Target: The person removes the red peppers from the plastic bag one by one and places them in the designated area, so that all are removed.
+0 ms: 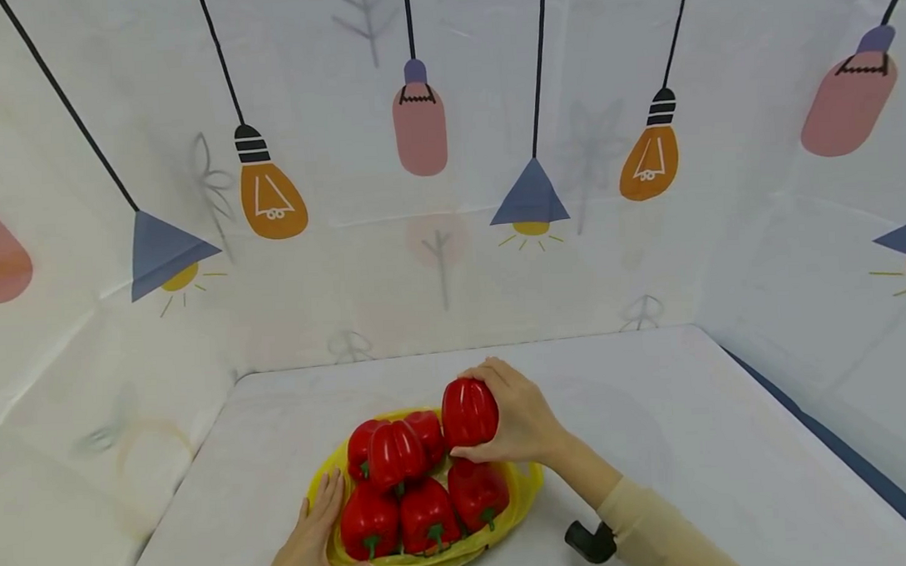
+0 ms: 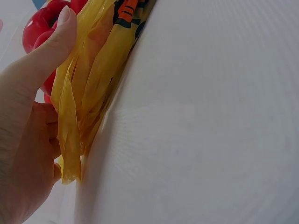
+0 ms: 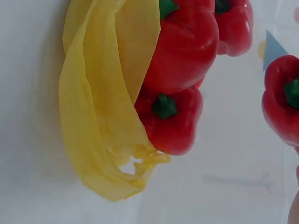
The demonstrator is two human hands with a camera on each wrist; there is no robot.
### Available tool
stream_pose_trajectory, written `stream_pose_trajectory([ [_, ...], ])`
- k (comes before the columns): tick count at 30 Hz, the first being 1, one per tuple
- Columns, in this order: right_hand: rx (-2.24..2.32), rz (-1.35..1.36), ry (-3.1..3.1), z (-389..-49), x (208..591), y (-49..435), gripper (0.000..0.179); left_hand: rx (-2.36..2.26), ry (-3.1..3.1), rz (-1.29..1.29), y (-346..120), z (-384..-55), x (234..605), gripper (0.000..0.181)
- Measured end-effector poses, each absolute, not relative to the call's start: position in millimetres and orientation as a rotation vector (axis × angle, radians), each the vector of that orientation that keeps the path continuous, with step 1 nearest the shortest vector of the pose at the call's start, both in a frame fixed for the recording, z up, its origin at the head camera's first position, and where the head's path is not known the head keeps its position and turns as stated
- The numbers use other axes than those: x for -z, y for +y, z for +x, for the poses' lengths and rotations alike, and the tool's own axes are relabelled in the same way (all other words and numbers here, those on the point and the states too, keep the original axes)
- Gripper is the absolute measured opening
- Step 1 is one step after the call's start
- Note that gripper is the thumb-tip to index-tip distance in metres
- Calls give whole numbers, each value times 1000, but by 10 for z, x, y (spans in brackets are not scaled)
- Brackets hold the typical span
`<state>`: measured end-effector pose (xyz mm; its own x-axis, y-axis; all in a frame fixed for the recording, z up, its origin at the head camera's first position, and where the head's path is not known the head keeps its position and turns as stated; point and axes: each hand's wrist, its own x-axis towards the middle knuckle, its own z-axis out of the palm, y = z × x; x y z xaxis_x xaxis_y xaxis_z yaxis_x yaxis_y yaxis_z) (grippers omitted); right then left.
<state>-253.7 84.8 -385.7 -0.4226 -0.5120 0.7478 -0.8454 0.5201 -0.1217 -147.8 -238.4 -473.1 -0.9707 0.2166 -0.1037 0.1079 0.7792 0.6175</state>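
A yellow plastic bag (image 1: 526, 490) is spread open on the white table with several red bell peppers (image 1: 368, 519) piled in it, their stems green. My right hand (image 1: 523, 410) grips one red bell pepper (image 1: 469, 411) and holds it over the bag's far right side; in the right wrist view this pepper (image 3: 280, 105) hangs apart from the pile. At the bag's near left side, my left hand (image 1: 318, 533) rests against the yellow plastic, its fingers along the left edge and the thumb at the front. The left wrist view shows the thumb against the crumpled bag (image 2: 100, 70).
A black curved object (image 1: 591, 542) lies beside the right sleeve (image 1: 660, 530). The white table (image 1: 614, 394) reaches to a pale curtain (image 1: 333, 295) printed with hanging lamps, which stands behind it and on both sides.
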Motion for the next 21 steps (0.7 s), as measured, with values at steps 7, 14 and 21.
stream_pose_trajectory([
  [7,-666,1102,-2102,-2538,3813,917,81,-954,2796,227,-2383,-1480,4731,118],
  [14,-660,1090,-2066,-2521,3762,1004,81,-964,2777,247,-2392,-1498,4713,118],
  [21,-630,1052,-2069,-2506,3725,1172,83,-958,2758,236,-2385,-1514,4714,119],
])
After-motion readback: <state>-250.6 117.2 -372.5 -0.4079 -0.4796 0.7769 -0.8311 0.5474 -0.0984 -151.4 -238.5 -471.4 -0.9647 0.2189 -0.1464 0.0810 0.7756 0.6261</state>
